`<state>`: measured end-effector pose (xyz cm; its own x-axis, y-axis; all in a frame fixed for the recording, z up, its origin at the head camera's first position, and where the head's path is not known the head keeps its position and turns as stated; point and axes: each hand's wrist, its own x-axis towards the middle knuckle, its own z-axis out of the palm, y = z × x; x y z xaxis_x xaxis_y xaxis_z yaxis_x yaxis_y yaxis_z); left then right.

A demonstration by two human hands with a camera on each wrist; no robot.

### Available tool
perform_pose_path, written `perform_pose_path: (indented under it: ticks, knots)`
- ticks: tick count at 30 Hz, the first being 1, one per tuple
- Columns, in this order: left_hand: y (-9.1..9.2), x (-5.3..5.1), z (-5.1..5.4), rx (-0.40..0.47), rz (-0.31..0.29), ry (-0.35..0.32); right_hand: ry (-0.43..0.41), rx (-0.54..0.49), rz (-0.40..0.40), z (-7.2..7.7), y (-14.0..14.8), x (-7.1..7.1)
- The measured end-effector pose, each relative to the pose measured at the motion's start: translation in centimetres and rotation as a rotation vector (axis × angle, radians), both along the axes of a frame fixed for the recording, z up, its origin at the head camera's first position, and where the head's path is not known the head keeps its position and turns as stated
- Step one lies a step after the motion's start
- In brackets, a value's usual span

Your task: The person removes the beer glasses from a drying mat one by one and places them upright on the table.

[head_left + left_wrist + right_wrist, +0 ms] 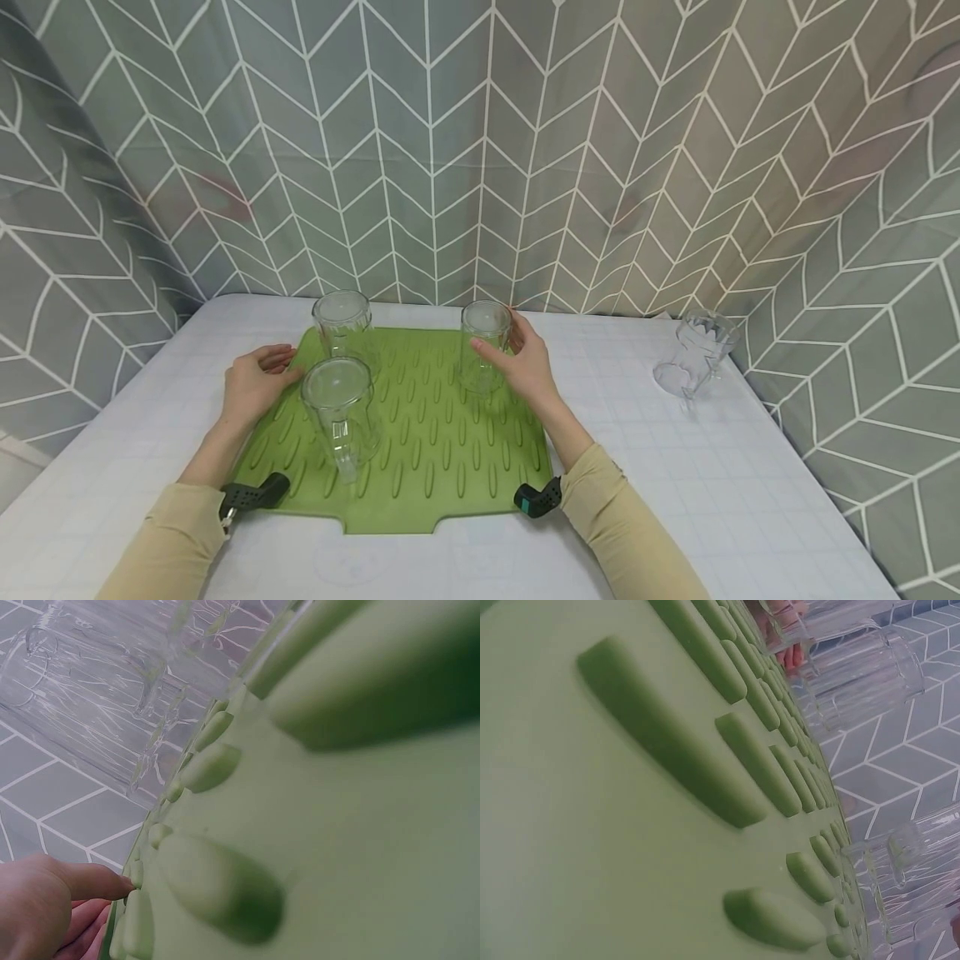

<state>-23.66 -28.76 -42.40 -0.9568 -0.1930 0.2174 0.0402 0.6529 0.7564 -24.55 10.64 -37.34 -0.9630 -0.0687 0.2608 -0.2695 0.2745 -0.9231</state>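
A green drying mat [420, 500] with raised ridges lies on the table. My right hand [528, 362] grips a clear glass mug [482, 367] at the mat's back right, thumb across its near side and fingers behind it. At the left edge my left hand [255, 379] pinches the mat, thumb on top in the left wrist view. Beside that hand stand two more clear mugs, one at the back [345, 329] and one nearer [345, 421], its handle towards me. In the right wrist view, the gripped mug [907, 877] shows at lower right.
Another clear glass mug [693, 354] stands apart on the white tablecloth [637, 467] at the right, near the table's edge. A grey curtain [465, 150] with a white chevron pattern hangs right behind the table and along both sides.
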Motion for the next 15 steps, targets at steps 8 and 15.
perform_pose_path:
  ticks: [8,15]
  knots:
    - [-0.04,0.17,-0.04,0.008,-0.004,0.011,0.012,-0.016,0.012,-0.20,0.08,-0.12]
    - [-0.03,0.18,-0.02,0.018,-0.009,0.013,0.013,-0.016,0.014,-0.23,0.19,-0.13]
